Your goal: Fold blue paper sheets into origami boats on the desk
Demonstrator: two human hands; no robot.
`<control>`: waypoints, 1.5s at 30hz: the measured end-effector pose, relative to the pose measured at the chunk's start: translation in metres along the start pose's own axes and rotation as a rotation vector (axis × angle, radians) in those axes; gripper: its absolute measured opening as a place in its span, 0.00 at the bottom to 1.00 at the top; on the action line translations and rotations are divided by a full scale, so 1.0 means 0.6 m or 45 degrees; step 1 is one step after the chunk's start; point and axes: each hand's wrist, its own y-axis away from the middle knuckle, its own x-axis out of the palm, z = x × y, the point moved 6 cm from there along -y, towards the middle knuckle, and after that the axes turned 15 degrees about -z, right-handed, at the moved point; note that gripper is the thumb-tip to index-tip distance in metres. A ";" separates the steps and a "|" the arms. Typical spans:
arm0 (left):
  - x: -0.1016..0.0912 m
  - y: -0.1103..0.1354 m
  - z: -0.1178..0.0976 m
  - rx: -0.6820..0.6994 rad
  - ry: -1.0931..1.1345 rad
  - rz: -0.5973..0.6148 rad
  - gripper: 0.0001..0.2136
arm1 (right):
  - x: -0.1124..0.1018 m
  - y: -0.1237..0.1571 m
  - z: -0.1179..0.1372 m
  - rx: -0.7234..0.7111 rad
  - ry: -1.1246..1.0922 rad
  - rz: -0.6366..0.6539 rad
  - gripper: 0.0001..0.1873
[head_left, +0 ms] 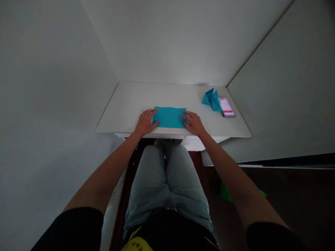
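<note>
The person's left hand (pixel 146 122) lies open at 9 o'clock of a flat, bright blue paper sheet (pixel 169 117). The right hand (pixel 194 123) lies open at 3 o'clock of it. Both grips are released: the fingers rest on the sheet's side edges, and nothing is clenched or picked up.

The sheet lies flat near the front edge of a smooth white worktop (pixel 125 111), between the 2 hands. At 2 o'clock from the sheet sits a folded blue paper shape (pixel 210 99) with 2 pointy tips. Just beside it, at its 4 o'clock, lies a small flat thing (pixel 227 107) that is too blurred to name or read.

Plain pale walls (pixel 170 42) stand behind the worktop. The person wears pale grey-blue shorts (pixel 162 181) and black sleeves (pixel 70 226). A yellow patch (pixel 137 244) at 6 o'clock has small dark marks, but they cannot be read. A bright green thing (pixel 226 193) shows on the dark floor.
</note>
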 end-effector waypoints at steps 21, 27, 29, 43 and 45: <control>-0.014 0.029 -0.019 0.101 0.289 0.221 0.16 | -0.027 0.041 0.016 -0.221 -0.166 0.210 0.66; 0.001 0.015 0.021 -0.522 0.675 0.036 0.32 | -0.023 0.026 -0.019 -0.003 -0.372 0.006 0.56; 0.004 0.011 0.027 -0.633 0.819 -0.036 0.35 | -0.022 0.021 -0.028 0.076 -0.435 -0.044 0.50; 0.004 0.014 0.015 -0.563 0.434 -0.053 0.28 | 0.013 0.010 -0.046 0.535 -0.619 -0.151 0.36; -0.001 0.014 0.003 -0.442 0.327 -0.021 0.30 | 0.012 0.010 -0.044 0.503 -0.558 -0.137 0.35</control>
